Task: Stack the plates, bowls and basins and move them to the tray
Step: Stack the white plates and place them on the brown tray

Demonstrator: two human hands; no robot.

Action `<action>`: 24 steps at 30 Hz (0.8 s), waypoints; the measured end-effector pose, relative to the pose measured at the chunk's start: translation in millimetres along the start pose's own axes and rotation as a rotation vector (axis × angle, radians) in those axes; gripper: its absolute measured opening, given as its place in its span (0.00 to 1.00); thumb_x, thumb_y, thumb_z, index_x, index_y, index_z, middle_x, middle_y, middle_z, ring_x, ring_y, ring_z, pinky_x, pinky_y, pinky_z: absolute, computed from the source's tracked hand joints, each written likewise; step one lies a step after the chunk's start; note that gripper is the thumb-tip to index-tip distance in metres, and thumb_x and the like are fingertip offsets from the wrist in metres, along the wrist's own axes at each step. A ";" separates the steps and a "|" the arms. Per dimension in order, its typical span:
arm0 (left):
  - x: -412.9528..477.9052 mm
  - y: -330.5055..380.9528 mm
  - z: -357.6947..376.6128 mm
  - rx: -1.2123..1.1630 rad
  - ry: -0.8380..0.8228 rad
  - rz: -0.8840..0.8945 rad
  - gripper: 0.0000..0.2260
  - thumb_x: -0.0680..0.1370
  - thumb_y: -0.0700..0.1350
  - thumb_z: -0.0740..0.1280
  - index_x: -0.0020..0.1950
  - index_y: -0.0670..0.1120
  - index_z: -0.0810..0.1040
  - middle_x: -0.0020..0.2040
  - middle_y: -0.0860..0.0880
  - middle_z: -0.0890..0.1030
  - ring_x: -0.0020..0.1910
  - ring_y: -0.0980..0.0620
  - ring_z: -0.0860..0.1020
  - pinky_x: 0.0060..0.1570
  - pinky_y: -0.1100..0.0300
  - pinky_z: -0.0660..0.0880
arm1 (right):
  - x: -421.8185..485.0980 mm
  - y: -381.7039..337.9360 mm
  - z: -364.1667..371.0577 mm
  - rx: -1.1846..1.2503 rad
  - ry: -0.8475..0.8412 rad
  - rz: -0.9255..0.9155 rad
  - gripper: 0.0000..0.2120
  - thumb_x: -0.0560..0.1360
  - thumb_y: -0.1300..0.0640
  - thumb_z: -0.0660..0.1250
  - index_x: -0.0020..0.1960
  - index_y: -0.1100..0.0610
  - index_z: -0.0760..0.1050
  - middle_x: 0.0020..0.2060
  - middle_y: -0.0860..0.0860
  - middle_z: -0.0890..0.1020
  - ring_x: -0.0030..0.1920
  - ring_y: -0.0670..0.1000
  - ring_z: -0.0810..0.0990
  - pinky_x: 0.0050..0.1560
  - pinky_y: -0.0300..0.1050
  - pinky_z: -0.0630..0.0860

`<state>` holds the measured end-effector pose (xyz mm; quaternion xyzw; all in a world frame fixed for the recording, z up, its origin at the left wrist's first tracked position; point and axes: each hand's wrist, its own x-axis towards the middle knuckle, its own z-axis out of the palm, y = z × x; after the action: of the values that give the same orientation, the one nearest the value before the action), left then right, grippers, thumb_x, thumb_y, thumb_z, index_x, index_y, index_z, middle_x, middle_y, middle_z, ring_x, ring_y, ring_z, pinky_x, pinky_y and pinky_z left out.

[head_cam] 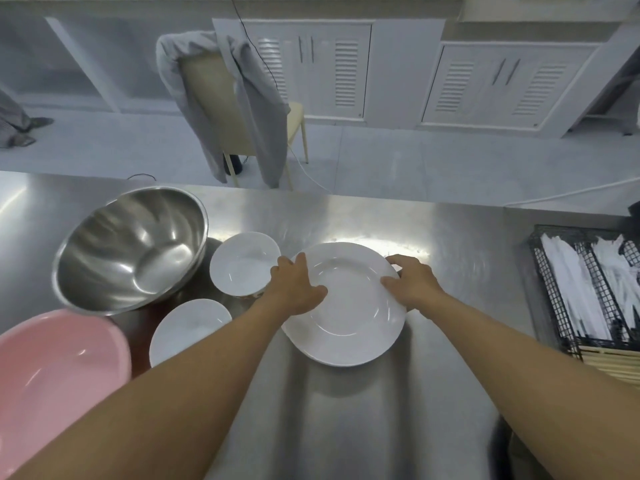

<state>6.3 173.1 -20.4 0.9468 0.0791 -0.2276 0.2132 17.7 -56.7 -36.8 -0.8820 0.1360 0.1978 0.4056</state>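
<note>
A large white plate [349, 313] is in the middle of the steel table [381, 410]. My left hand [294, 289] grips its left rim with the thumb on top. Gripping the right rim is my right hand [412, 284]. Left of the plate stands a white bowl [242, 263], and a second white bowl [187, 329] sits nearer me, partly behind my left forearm. A tilted steel basin [131, 247] rests at the left. At the near left corner lies a pink plastic basin [52, 368].
A black wire basket [554, 299] holding white cutlery and chopsticks sits at the table's right edge. Beyond the far edge stands a chair [221, 109] draped with a grey garment, and white cabinets line the wall.
</note>
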 end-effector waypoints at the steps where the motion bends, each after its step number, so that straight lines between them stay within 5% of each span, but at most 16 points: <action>1: 2.8 -0.2 0.4 0.001 -0.004 -0.003 0.35 0.73 0.55 0.66 0.77 0.47 0.58 0.68 0.42 0.64 0.69 0.39 0.65 0.63 0.47 0.70 | 1.6 0.3 1.6 0.000 -0.003 0.006 0.19 0.74 0.55 0.65 0.64 0.47 0.76 0.54 0.55 0.82 0.53 0.62 0.81 0.47 0.58 0.84; 10: 10.5 -5.6 10.5 0.036 0.003 0.034 0.34 0.72 0.55 0.66 0.76 0.47 0.61 0.70 0.44 0.65 0.71 0.41 0.61 0.66 0.46 0.67 | 1.3 19.0 5.9 0.015 -0.034 0.004 0.20 0.76 0.56 0.65 0.68 0.45 0.74 0.50 0.51 0.83 0.50 0.56 0.82 0.54 0.54 0.81; 15: 6.6 -2.1 14.6 -0.002 -0.019 0.070 0.31 0.73 0.53 0.67 0.73 0.47 0.63 0.69 0.45 0.66 0.63 0.42 0.70 0.58 0.52 0.70 | -11.5 41.3 -6.0 0.031 0.010 -0.003 0.19 0.76 0.56 0.64 0.64 0.40 0.76 0.44 0.41 0.81 0.44 0.46 0.80 0.53 0.51 0.81; 20: -1.9 2.3 25.7 -0.136 -0.094 0.072 0.32 0.73 0.50 0.69 0.74 0.48 0.61 0.68 0.46 0.65 0.55 0.47 0.70 0.53 0.55 0.70 | -24.2 51.1 -9.9 0.078 0.039 0.032 0.21 0.76 0.56 0.66 0.68 0.44 0.74 0.43 0.43 0.79 0.47 0.53 0.81 0.54 0.56 0.82; 24: -14.7 10.7 27.7 -0.135 -0.095 0.075 0.31 0.73 0.50 0.68 0.74 0.48 0.62 0.67 0.45 0.67 0.59 0.44 0.73 0.58 0.50 0.75 | -35.8 57.8 -13.8 0.068 0.093 0.026 0.19 0.76 0.58 0.65 0.64 0.43 0.78 0.43 0.48 0.83 0.46 0.53 0.82 0.53 0.54 0.81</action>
<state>-15.1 150.5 -31.9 0.9208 0.0484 -0.2581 0.2884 -33.8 -101.1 -50.5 -0.8741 0.1729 0.1572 0.4259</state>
